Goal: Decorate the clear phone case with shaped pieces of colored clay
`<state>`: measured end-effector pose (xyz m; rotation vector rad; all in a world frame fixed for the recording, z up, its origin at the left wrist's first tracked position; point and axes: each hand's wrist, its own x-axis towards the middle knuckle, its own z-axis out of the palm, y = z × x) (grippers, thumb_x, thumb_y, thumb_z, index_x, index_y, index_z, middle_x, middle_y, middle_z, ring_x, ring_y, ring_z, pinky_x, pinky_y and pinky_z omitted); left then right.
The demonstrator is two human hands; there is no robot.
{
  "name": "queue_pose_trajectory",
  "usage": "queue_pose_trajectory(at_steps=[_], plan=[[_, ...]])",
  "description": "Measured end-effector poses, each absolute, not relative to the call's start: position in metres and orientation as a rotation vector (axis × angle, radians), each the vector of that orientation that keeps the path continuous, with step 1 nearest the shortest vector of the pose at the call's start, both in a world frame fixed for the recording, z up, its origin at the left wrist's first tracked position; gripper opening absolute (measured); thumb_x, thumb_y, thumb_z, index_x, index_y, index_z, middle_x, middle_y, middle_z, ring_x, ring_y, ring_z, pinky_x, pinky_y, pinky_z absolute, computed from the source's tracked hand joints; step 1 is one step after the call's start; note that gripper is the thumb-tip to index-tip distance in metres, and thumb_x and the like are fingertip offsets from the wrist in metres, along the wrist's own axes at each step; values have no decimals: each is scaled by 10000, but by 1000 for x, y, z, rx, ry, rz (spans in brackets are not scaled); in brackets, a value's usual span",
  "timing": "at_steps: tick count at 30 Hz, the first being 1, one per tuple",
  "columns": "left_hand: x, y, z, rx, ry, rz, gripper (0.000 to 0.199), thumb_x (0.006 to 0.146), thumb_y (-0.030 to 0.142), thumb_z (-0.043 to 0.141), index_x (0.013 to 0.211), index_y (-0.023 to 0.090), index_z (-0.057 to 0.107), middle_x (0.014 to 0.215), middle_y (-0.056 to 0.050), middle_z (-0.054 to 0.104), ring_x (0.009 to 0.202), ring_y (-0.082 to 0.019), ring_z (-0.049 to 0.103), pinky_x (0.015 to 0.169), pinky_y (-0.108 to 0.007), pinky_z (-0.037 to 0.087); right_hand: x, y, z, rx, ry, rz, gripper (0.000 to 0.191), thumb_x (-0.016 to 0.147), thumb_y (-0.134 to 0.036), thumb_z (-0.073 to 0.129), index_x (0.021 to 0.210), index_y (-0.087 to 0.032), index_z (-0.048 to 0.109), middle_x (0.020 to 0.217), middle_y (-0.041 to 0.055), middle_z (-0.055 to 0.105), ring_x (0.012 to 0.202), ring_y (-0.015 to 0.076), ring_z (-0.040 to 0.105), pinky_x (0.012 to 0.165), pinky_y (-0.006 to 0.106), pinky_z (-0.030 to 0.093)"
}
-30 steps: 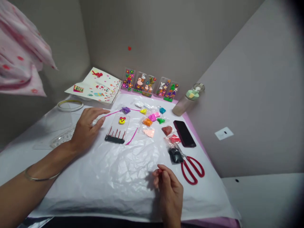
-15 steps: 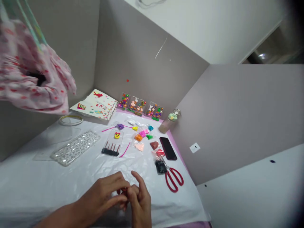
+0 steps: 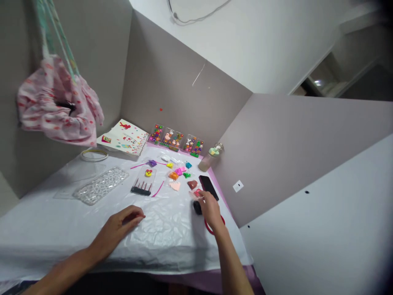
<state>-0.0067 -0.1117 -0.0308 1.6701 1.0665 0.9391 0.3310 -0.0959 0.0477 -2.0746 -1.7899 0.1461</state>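
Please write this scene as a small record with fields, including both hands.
left hand: the left hand is near the table front, fingertips together on a small red bit
right hand: the right hand is at the red clay packet; its grip is unclear
near right hand: black clay, dark phone, partly hidden scissors
middle: clear case with a yellow face and black base
back: open notebook, decorated cards, bottle

Home craft corner, clay-strewn covered table (image 3: 166, 241)
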Motion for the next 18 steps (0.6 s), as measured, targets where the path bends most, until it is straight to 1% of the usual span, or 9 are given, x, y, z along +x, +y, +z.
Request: queue_pose_trajectory(at_steps=[1, 3, 4, 6, 9, 12, 15, 18], plan=[[-7, -112, -30, 1656, 1063, 939, 377, 951, 589, 583, 947, 234, 710, 897, -17, 732, 881, -234, 690, 798, -278, 512, 336, -87, 52, -2115, -1846, 135, 277, 979, -133, 547, 1197, -182, 711, 1216, 125, 727, 1178, 262, 656, 1000, 379, 499], [-8, -112, -30, 1642, 1056, 936, 387, 964, 588, 564, 916, 233, 710, 855, -10, 719, 852, -223, 687, 785, -269, 512, 337, -71, 56, -2212, -1935, 124, 176, 1009, -219, 616, 1149, -168, 709, 1198, 94, 721, 1153, 254, 669, 999, 437, 531], [-9, -113, -29, 1639, 1053, 937, 389, 971, 581, 553, 907, 232, 711, 841, -7, 716, 838, -218, 686, 786, -268, 514, 335, -64, 56, -2265, -1969, 121, 190, 1014, -283, 647, 1150, -162, 701, 1193, 85, 717, 1118, 248, 683, 984, 459, 551], [-9, -114, -29, 1632, 1046, 942, 376, 968, 568, 559, 914, 230, 716, 842, -9, 719, 834, -217, 687, 795, -270, 521, 328, -52, 55, -2371, -2017, 109, 272, 1009, -358, 677, 1194, -159, 683, 1209, 83, 708, 1079, 244, 698, 960, 479, 579], [-8, -115, -29, 1618, 1032, 954, 351, 937, 548, 600, 1004, 228, 726, 938, -34, 753, 916, -242, 709, 829, -288, 542, 320, -39, 48, -2495, -2052, 73, 336, 1010, -362, 679, 1283, -169, 651, 1287, 99, 681, 1117, 257, 692, 963, 487, 589], [-8, -114, -29, 1606, 1007, 963, 363, 911, 538, 622, 1050, 219, 728, 1013, -62, 772, 991, -270, 724, 889, -324, 562, 317, -34, 42, -2567, -2070, 60, 338, 1016, -362, 671, 1292, -169, 647, 1302, 103, 675, 1122, 258, 691, 960, 485, 593], [-8, -114, -29, 1603, 980, 964, 351, 912, 520, 630, 1037, 206, 723, 1011, -74, 772, 997, -272, 728, 908, -343, 568, 319, -33, 38, -2583, -2092, 68, 331, 1016, -362, 671, 1282, -167, 652, 1291, 103, 679, 1113, 254, 694, 953, 475, 596], [-8, -115, -29, 1611, 974, 967, 329, 925, 504, 632, 1023, 201, 714, 979, -62, 758, 962, -252, 716, 871, -321, 560, 324, -35, 38, -2578, -2095, 70, 323, 1017, -364, 670, 1272, -167, 656, 1280, 100, 683, 1102, 250, 697, 945, 468, 599]])
